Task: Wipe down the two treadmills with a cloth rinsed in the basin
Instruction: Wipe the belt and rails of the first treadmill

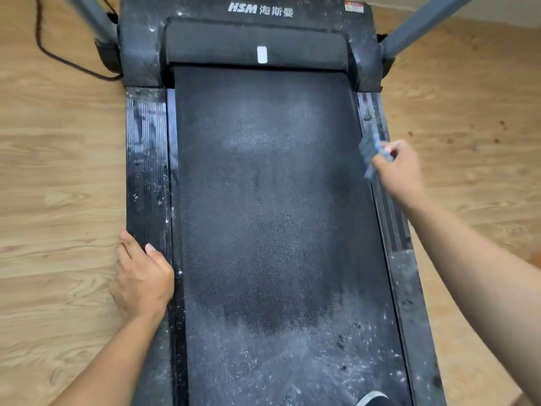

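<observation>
Here, we are looking down the length of a dusty black treadmill [409, 303] standing on a pale wood-grain floor [58, 171]. Our right hand [399, 171] is closed around a crumpled blue-grey cloth [370, 148], fingers curled over it. The cloth sticks out ahead of the knuckles and presses on the ribbed black right side rail [390, 221], just at the edge of the wide black running belt [269, 200]. Our left hand [142, 281] grips the ribbed black left side rail [145, 159] nearer to us. The thumb lies flat on top of the rail and the fingers wrap down over its outer edge, beside the floor.

The belt is greyed with fine dust in the middle and speckled with white flecks and a few dark crumbs at the near right. The left rail shows pale smears and white specks. At the far end sits the black motor cover [140, 39], also dusty, with white "HSM" lettering [242, 8], a small red label [353, 7] at its right corner and a white oblong mark [262, 54] below. Two grey uprights [424, 24] rise from either side of it. A black cable [58, 58] trails across the floor at the far left. A few brown spots mark the floor to the right.
</observation>
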A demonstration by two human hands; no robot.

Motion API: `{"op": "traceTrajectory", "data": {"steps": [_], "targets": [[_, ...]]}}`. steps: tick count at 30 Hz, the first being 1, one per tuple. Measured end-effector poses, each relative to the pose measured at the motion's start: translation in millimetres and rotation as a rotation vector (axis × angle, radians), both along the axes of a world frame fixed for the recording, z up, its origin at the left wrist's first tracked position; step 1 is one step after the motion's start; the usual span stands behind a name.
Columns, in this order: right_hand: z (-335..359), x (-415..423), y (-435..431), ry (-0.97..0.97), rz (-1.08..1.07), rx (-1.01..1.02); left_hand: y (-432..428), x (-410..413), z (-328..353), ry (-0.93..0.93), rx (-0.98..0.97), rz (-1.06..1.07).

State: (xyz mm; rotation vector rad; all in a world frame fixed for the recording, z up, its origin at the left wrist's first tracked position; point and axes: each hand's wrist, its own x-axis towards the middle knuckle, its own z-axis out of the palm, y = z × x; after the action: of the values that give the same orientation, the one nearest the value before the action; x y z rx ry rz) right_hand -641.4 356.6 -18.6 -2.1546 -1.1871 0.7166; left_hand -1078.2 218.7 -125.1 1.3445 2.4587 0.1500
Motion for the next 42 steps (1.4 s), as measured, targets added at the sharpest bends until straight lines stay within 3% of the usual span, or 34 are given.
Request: {"op": "traceTrajectory", "data": {"steps": [4, 7, 9, 12, 14, 18, 20, 23, 25, 27, 35, 39, 42], "targets": [[1, -7, 47, -0.159, 0.077, 0.044, -2, 0, -2, 0.005, -0.009, 0.000], [-41, -13, 34, -0.275, 0.351, -0.230, -1, -1, -5, 0.024, 0.000, 0.004], [-60, -21, 17, -0.276, 0.373, -0.361, -1, -1, -5, 0.025, -0.013, 0.014], [-68, -30, 12, -0.283, 0.333, -0.164, -1, 0, -6, 0.011, -0.022, 0.008], [-78, -33, 20, -0.364, 0.502, -0.047, 0, 0, -7, 0.016, -0.027, 0.010], [-99, -15, 48, -0.539, 0.753, -0.197, 3, 0, -5, 0.015, -0.025, -0.012], [-106, 6, 55, -0.592, 0.745, -0.225, 3, 2, -5, 0.026, -0.012, -0.019], [-115, 9, 53, -0.565, 0.538, -0.229, 2, 2, -7, 0.033, -0.020, -0.007], [-117, -20, 51, -0.544, 0.375, -0.230, 4, 2, -7, 0.034, -0.037, -0.001], [-115, -71, 49, -0.513, 0.341, -0.217, 5, 3, -5, 0.024, -0.069, -0.014], [-120, -330, 18, -0.510, 0.891, -0.016, 8, 0, -3, -0.011, -0.073, -0.024], [-120, -284, 15, -0.595, 1.007, 0.038, 6, -4, -5, 0.000, -0.034, -0.004], [-120, -185, 18, -0.619, 0.773, -0.063, 2, -5, -9, -0.008, -0.017, -0.018]]}}
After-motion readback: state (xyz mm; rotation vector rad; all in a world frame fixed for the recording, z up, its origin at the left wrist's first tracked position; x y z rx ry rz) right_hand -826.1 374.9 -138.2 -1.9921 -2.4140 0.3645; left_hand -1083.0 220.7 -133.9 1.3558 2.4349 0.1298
